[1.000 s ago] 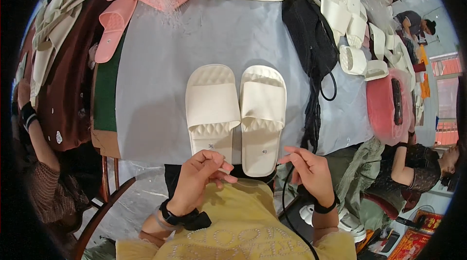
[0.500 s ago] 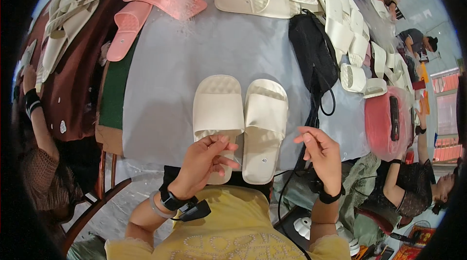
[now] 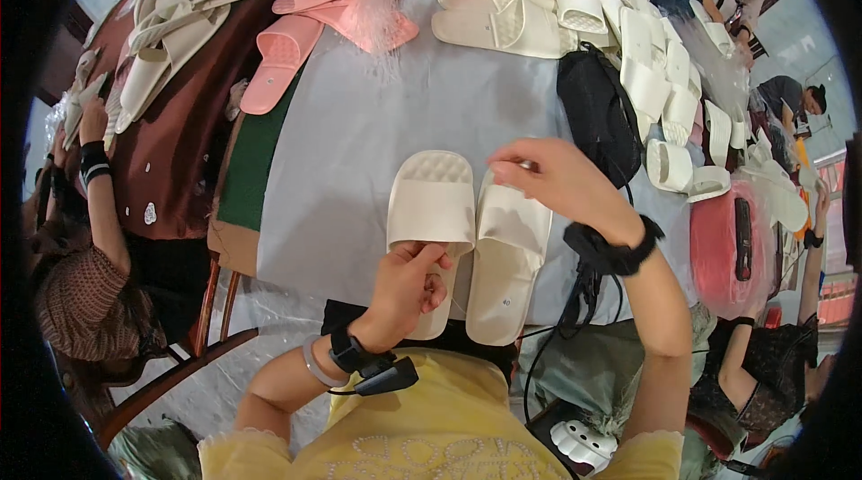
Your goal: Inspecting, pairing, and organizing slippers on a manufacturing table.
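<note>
Two cream slide slippers lie side by side on the grey-covered table, toes pointing away from me. Over the footbed of the left slipper [image 3: 431, 211], just below the strap's edge, my left hand [image 3: 409, 290] is closed with curled fingers. Whether it grips anything is hidden. My right hand [image 3: 570, 182] reaches over the toe of the right slipper [image 3: 503, 278], its thumb and fingers pinched together. What the pinch holds, if anything, is too small to make out. The right hand covers part of that slipper's toe.
Pink slippers [image 3: 285, 53] and clear plastic film lie at the far left. Piled cream slippers [image 3: 646, 85] line the far right, beside a black bag [image 3: 597, 107] with cords. A pink plastic-wrapped bundle [image 3: 714, 246] is at the right. Co-workers sit on both sides.
My right hand has moved from beside the right slipper up and left over its toe. The left hand has curled closed near the left slipper's strap. The whole view has shifted slightly.
</note>
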`<action>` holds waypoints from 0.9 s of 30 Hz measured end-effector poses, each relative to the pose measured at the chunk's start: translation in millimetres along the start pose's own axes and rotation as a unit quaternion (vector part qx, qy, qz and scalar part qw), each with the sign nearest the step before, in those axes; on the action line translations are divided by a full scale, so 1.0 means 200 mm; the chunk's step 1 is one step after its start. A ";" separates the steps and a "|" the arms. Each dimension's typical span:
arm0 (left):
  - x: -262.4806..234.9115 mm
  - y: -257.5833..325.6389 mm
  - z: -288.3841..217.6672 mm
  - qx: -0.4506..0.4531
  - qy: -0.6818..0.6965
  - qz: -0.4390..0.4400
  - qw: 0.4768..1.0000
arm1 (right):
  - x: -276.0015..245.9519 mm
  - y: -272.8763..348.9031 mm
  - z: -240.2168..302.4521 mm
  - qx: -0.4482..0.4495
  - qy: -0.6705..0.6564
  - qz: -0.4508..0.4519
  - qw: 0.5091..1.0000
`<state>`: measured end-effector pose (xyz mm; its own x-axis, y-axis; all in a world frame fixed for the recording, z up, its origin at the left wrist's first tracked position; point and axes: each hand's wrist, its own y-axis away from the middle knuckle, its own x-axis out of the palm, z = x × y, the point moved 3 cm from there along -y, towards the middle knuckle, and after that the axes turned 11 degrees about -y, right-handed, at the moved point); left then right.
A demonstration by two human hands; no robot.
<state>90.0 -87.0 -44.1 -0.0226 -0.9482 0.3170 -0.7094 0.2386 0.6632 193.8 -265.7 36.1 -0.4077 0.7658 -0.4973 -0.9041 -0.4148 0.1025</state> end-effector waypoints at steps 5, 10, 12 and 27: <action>0.03 -0.02 -0.01 0.013 0.000 -0.010 1.000 | 0.12 -0.21 -0.09 0.077 -0.037 0.144 0.986; 0.07 -0.04 -0.01 0.053 -0.022 -0.036 0.998 | 0.21 -0.29 -0.14 0.173 -0.029 0.279 0.944; 0.07 -0.06 -0.01 0.061 -0.027 -0.037 0.997 | 0.22 -0.31 -0.16 0.171 -0.038 0.285 0.942; 0.01 0.17 -0.30 0.330 -0.409 -0.005 0.851 | 0.03 -0.14 -0.04 -0.015 -0.033 -0.048 0.998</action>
<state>108.6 -69.2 19.8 -0.3059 -0.8424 -0.4436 -0.9472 0.3162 0.0526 217.0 -253.1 23.4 -0.3278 0.8335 -0.4448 -0.9356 -0.3516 0.0305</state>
